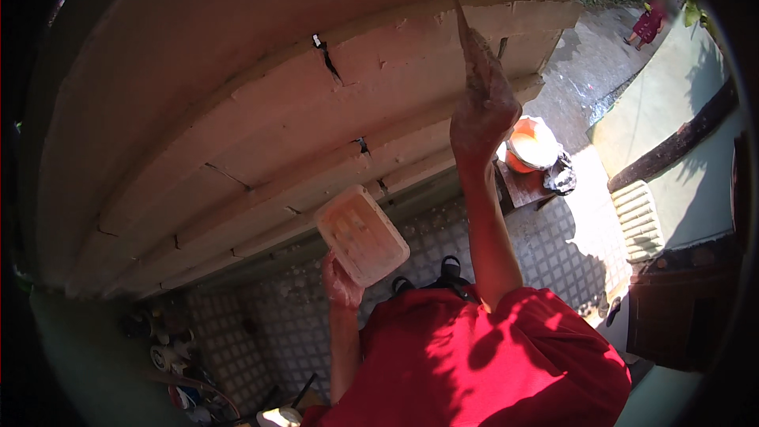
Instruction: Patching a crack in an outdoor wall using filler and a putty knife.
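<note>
My left hand (343,285) grips a shallow rectangular plastic container (364,235) by its near left side. Pale smears coat the inside of the container, and its open face is turned up. Higher and to the right, my right hand (484,117) is closed around a flat, pointed tool (465,30) that looks like a putty knife seen edge-on. Its tip reaches up over the pinkish stepped surface (277,122), which has dark cracks and gaps. I cannot tell whether the blade touches that surface. Pale residue covers my right fingers.
An orange bucket (528,146) with whitish contents stands on a small stand (523,187), a black plastic bag (560,174) beside it. Farther right are a ribbed cream seat (637,220) and dark wooden furniture (672,312). Cans (166,357) clutter the lower left. A person (648,24) is far off.
</note>
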`<state>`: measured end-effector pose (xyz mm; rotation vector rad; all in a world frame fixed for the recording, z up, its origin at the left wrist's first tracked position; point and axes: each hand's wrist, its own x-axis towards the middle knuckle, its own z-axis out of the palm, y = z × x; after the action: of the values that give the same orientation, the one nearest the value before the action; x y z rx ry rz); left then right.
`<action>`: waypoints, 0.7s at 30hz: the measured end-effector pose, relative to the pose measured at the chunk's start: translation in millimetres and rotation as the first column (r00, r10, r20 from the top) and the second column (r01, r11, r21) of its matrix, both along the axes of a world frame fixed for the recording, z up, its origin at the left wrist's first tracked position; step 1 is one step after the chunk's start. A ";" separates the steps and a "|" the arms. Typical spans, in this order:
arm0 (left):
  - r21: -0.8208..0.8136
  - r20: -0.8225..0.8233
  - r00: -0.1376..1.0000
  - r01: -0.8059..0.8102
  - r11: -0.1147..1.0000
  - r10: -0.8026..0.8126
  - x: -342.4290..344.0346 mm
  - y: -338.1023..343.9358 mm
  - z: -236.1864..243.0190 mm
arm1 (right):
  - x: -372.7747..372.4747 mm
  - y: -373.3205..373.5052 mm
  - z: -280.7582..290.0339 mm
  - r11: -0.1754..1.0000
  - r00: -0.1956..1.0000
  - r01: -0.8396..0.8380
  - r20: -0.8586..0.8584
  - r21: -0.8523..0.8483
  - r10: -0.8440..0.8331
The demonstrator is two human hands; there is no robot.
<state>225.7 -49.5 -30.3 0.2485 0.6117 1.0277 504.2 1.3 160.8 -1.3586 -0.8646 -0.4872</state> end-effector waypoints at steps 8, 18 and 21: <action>0.021 -0.022 1.000 0.002 1.000 -0.002 5.8 -2.8 2.5 | -38.0 23.6 -41.0 0.985 0.980 -0.171 0.102 -0.009 0.171; 0.018 -0.018 0.999 -0.033 0.999 0.033 9.3 -0.8 -0.3 | 14.4 15.3 -17.4 0.996 0.999 -0.047 0.007 -0.079 0.048; 0.017 -0.012 1.000 -0.024 1.000 0.025 16.9 -0.5 5.3 | -28.9 31.5 -31.0 0.971 0.963 -0.240 0.130 0.019 0.235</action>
<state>242.6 -50.0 -25.0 0.2627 0.6192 1.0558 475.4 32.8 129.8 -1.1823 -1.1036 -0.4023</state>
